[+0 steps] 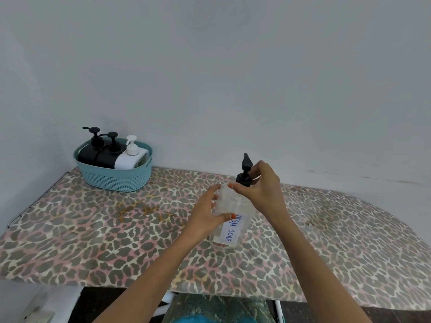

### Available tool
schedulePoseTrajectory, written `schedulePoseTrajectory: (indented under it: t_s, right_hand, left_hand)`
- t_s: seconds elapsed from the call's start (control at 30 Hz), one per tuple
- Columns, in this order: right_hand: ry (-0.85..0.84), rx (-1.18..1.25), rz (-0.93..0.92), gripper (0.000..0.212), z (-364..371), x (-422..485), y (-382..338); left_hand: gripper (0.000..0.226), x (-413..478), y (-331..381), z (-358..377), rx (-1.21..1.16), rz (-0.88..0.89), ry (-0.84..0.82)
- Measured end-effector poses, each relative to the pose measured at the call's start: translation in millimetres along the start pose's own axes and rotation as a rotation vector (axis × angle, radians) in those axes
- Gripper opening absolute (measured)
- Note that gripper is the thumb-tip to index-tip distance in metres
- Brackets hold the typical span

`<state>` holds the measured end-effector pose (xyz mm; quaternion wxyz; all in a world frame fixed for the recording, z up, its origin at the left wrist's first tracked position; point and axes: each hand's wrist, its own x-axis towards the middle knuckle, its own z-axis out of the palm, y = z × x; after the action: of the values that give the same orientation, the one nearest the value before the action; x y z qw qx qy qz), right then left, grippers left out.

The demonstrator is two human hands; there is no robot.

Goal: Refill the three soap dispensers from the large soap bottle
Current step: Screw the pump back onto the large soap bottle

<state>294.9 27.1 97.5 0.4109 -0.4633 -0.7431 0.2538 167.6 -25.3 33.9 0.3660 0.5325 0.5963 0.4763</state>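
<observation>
Left fingers (pixel 215 190) and thumb are curling round the upper body of the clear soap bottle (pixel 233 203), gripping it; the left hand (pixel 205 213) is covering part of the bottle's left side. Right fingertips (pixel 236 187) are pinching the collar of the black pump top (pixel 244 174), with the right hand (pixel 262 187) wrapping it from the right, nozzle pointing up and away. The bottle is leaning toward the far side, its base sitting at or just above the leopard-print board cover (pixel 93 229); contact cannot be told. A white label (pixel 231 229) reading "DISH SOAP" is facing the camera, and the thumb is hiding its top edge. Both forearms are reaching in from the near edge, crossing the middle of the board. Well apart, at the far left corner against the grey wall (pixel 210 66), a teal basket (pixel 116 180) is holding three dispensers side by side: two black dispensers (pixel 89 153) (pixel 107 157) and a white dispenser (pixel 130 159), pumps on. A thin metal rail (pixel 35 201) is running along the board's left edge.
</observation>
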Motion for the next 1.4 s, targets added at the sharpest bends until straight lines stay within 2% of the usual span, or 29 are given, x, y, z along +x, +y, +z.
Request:
schedulePoseTrajectory:
  t_s: [0.13, 0.23, 0.33, 0.47, 0.63, 0.73, 0.87, 1.17, 1.33, 1.4]
  right_hand:
    - [-0.032, -0.061, 0.014, 0.051, 1, -1, 2]
    - [-0.177, 0.104, 0.063, 0.053, -14, -4, 2]
    - [-0.313, 0.193, 0.062, 0.044, -25, -6, 3]
    - [-0.166, 0.161, 0.039, 0.035, -17, -2, 6]
    - [-0.006, 0.165, 0.059, 0.045, 2, -5, 8]
    - [-0.061, 0.172, 0.096, 0.049, -3, -6, 7]
    - [-0.271, 0.264, 0.075, 0.034, -18, -7, 4]
    - [-0.006, 0.093, 0.02, 0.046, 7, -5, 8]
    - [-0.081, 0.148, 0.023, 0.062, -1, -7, 8]
    - [-0.151, 0.201, 0.023, 0.053, -10, -8, 8]
  left_hand:
    - [0.077, 0, -1, 0, 0.014, 0.0, 0.008]
    - [0.078, 1, -2, 0, -0.002, -0.004, 0.006]
    - [0.077, 1, -3, 0, -0.013, -0.006, 0.002]
    - [0.075, 1, -1, 0, -0.014, 0.0, 0.012]
    - [0.077, 1, 0, 0, -0.027, -0.01, 0.01]
    - [0.076, 1, 0, 0, -0.02, -0.009, 0.01]
    - [0.075, 1, 1, -1, -0.03, -0.006, 0.0]
    - [0.078, 0, -1, 0, -0.014, -0.008, 0.008]
    - [0.077, -2, 2, -1, -0.017, -0.019, 0.01]
    - [0.077, -2, 3, -1, -0.015, -0.015, 0.006]
